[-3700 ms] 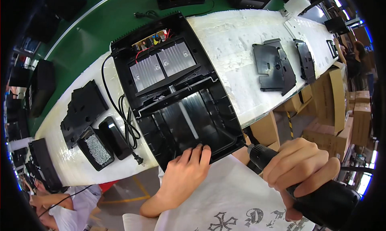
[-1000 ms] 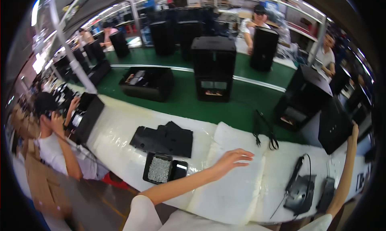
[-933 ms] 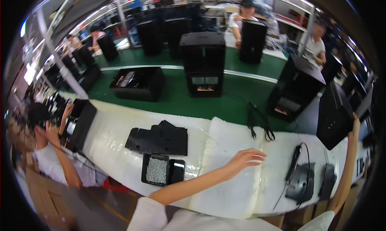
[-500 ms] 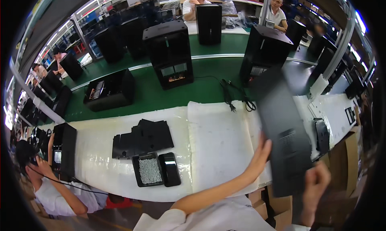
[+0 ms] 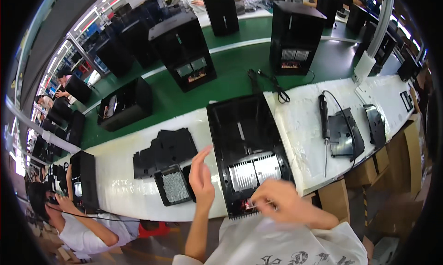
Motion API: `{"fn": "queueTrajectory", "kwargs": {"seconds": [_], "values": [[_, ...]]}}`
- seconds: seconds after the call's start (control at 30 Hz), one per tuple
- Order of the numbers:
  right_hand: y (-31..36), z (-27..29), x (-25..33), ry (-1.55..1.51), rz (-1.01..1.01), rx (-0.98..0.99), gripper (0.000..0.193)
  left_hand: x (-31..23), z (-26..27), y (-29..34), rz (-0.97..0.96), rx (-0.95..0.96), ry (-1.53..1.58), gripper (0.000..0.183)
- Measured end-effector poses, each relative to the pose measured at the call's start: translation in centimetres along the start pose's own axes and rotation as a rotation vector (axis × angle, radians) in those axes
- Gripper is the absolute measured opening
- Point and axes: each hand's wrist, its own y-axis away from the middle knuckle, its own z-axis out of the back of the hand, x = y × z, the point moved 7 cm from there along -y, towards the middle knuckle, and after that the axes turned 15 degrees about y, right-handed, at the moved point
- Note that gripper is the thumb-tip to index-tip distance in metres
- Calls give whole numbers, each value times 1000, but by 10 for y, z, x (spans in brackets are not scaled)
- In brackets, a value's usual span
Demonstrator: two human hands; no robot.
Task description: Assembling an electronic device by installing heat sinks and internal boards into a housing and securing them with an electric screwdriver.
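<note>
A long black cabinet (image 5: 242,131) lies on the white-covered bench in front of me. Two silver finned metal blocks (image 5: 253,172) sit in its open face, and a few reddish parts show at its near end. My left hand (image 5: 201,177) is held up beside the cabinet's left edge, fingers stretched and nothing in them. Over the near right end is my right hand (image 5: 279,202), its fingers curled together and a little blurred. Something thin and pale shows by its fingertips, too small to name.
Left of the cabinet are a tray of small screws (image 5: 174,187) and stacked black panels (image 5: 166,147). A corded electric screwdriver (image 5: 325,122) lies right, next to a dark curved panel (image 5: 344,135). Similar cabinets (image 5: 182,52) stand on the green line beyond. A co-worker (image 5: 76,219) sits at left.
The cabinet, held tilted in both hands at the right before, now lies on the bench. Both hands have let go of its sides; the right one has moved left over its near end.
</note>
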Motion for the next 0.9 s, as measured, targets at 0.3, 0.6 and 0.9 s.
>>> {"fn": "queueTrajectory", "kwargs": {"seconds": [0.3, 0.6, 0.9], "values": [[68, 52, -82, -194, -529, -459, 15, 97, -129, -88, 97, 1251, -808, 44], [74, 37, -96, -404, -565, -23, 39, -68, -162, -100, -449, 855, -494, 50], [99, 28, -104, -581, -679, -192, 10, -48, -192, -5, -24, 966, -114, 46]]}}
